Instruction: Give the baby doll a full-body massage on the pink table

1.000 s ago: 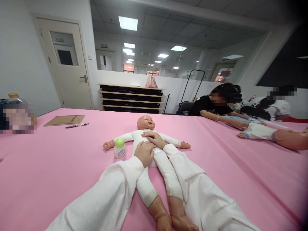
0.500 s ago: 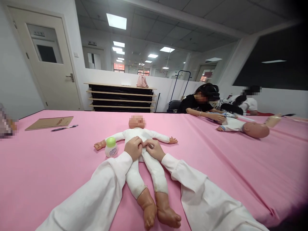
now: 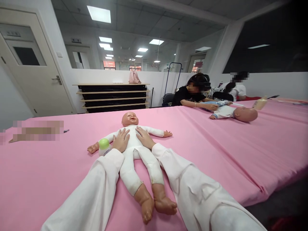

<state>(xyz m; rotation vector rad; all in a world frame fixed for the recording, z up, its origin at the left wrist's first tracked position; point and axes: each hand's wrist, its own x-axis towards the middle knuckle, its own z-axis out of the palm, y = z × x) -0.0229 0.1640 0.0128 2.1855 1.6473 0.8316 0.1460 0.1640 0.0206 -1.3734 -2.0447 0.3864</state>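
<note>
Now parted, the left hand (image 3: 121, 139) and right hand (image 3: 145, 137), which half a second earlier were close together over the belly of a doll (image 3: 134, 141), lie spread along either side of its chest. At left, a green-capped bottle (image 3: 104, 146) stands by the doll's arm, partly hidden behind the left sleeve (image 3: 96, 186). Next to it, the left hand rests open, palm down, fingers extended on the white cloth body; across the chest, the right hand lies likewise open, fingers straight. Neither grips anything. Both forearms reach in from the near edge of the pink-covered tabletop (image 3: 204, 144), the left sleeve slanting rightward, the right sleeve (image 3: 199, 183) leftward. Between them the doll lies face up, head by the far edge, feet toward the near one. At right, near the far edge, lies a second doll (image 3: 245, 114).
</note>
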